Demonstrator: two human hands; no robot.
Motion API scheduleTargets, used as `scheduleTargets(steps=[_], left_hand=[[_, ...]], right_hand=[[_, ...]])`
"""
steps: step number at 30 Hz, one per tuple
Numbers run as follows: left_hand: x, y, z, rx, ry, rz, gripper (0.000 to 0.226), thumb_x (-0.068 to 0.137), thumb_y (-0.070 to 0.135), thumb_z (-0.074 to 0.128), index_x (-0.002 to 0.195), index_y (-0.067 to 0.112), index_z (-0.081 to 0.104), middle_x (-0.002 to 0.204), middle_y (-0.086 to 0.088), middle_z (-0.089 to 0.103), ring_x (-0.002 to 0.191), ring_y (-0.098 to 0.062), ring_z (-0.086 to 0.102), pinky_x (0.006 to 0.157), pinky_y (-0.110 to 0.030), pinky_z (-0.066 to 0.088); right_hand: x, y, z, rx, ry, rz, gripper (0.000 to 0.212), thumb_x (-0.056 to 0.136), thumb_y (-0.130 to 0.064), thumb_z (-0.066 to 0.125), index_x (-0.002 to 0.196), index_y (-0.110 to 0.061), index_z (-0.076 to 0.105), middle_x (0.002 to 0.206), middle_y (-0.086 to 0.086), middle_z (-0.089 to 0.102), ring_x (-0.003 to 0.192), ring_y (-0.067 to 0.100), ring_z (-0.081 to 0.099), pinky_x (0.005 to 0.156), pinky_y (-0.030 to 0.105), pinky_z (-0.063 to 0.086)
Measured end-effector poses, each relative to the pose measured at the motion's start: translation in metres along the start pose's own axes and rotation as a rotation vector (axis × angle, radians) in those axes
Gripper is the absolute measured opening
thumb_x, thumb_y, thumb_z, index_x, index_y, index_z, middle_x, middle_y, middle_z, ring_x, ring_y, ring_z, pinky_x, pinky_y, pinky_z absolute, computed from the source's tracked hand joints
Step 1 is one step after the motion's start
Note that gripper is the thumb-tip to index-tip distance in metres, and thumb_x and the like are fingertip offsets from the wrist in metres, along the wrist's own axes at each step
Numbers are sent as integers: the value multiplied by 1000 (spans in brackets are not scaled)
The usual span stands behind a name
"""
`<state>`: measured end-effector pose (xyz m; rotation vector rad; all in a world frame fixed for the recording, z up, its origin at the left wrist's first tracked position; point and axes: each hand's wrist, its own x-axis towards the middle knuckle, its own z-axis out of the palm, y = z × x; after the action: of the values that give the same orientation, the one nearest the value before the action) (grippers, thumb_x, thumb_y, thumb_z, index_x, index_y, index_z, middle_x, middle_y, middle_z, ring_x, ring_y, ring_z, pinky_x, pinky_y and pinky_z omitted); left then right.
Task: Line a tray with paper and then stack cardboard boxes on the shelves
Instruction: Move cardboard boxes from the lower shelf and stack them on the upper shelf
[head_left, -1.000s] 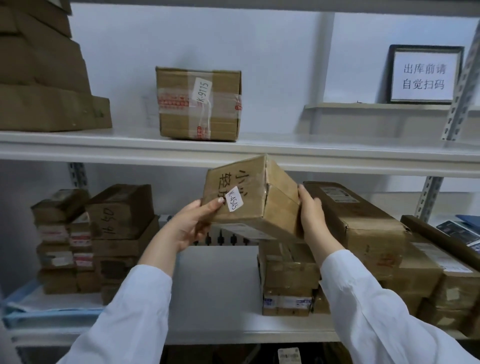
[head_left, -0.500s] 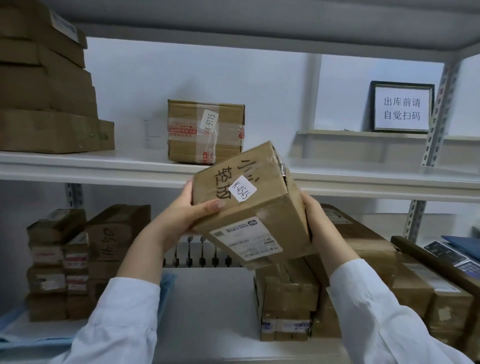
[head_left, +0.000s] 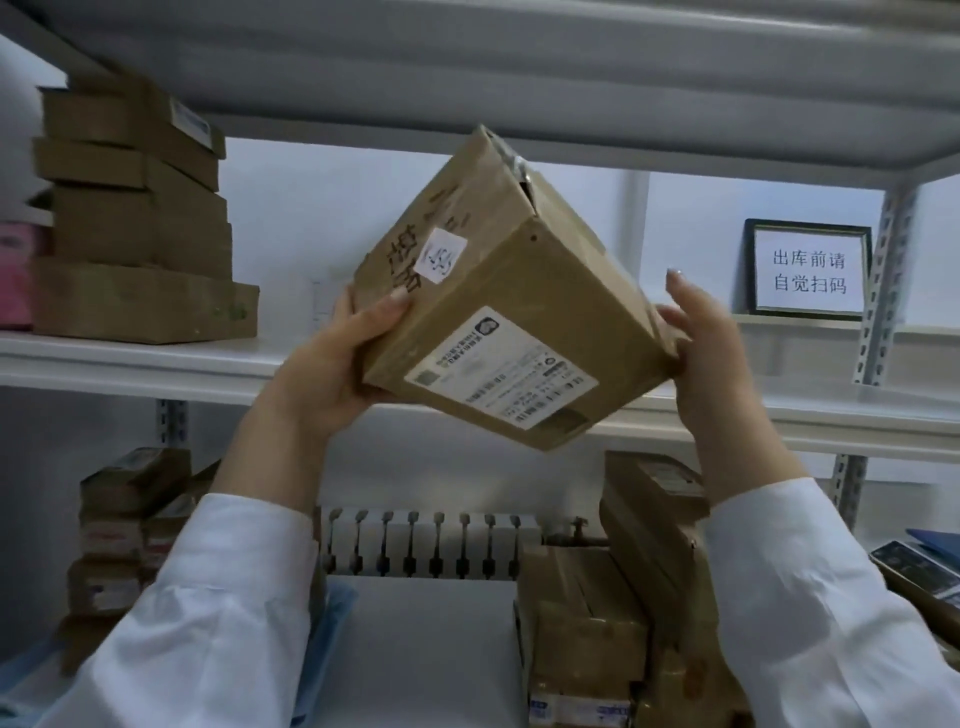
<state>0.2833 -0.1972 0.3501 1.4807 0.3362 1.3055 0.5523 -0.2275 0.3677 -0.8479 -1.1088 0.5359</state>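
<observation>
Two white sleeves (head_left: 218, 623) rise from the lower edge of the view.

Left hand (head_left: 332, 364): grips the cardboard box (head_left: 519, 291) at its lower left corner. The thumb lies across the handwritten face and the fingers pass behind, out of sight.

Right hand (head_left: 711, 358): palm set against the lower right edge of the same box. The fingers (head_left: 680, 296) are straight, point upward and stand clear of the cardboard.

The box is held in the air between the two hands, tilted, with one corner uppermost. A small white sticker (head_left: 441, 257) sits just above the left thumb. A printed shipping label (head_left: 504, 374) is on the face turned toward the camera.

Below the right hand, taped boxes (head_left: 587, 639) are stacked on the lower shelf (head_left: 426, 649). Below and left of the left hand stands another stack (head_left: 119, 519), with a blue edge (head_left: 335, 608) showing beside the left sleeve. A radiator (head_left: 426, 545) stands behind, beneath both hands.

The middle shelf (head_left: 130, 358) runs behind the hands at about wrist level. Left of the left hand it carries a pile of flat boxes (head_left: 140, 260). Right of the right hand a framed sign (head_left: 808, 270) stands on a ledge. An upper shelf (head_left: 519, 78) spans above the raised box.
</observation>
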Motion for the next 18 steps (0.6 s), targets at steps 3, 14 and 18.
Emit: scheduleTargets(steps=[3,14,18], left_hand=[[7,-3,6,-101,24,55,129,35,45,93,144,15,29,122,-12,57,101,-30,65,62,-44,57],[66,13,48,113,113,426,103,51,15,84,128,42,21,138,-4,38,127,-26,44,89,-50,53],[79,17,47,339,139,542,110,58,8,80,139,36,12,141,-3,34,128,-22,43,90,-49,53]], right_hand=[[3,-1,6,-31,57,-190,52,74,-48,48,115,-16,56,99,-7,54,95,7,50,78,23,37],[5,-16,35,97,-31,-534,53,86,-49,41,136,-31,35,139,-11,40,134,15,39,109,30,36],[17,-18,44,93,-215,-425,73,74,-56,53,139,-31,31,140,-3,46,124,14,50,93,21,45]])
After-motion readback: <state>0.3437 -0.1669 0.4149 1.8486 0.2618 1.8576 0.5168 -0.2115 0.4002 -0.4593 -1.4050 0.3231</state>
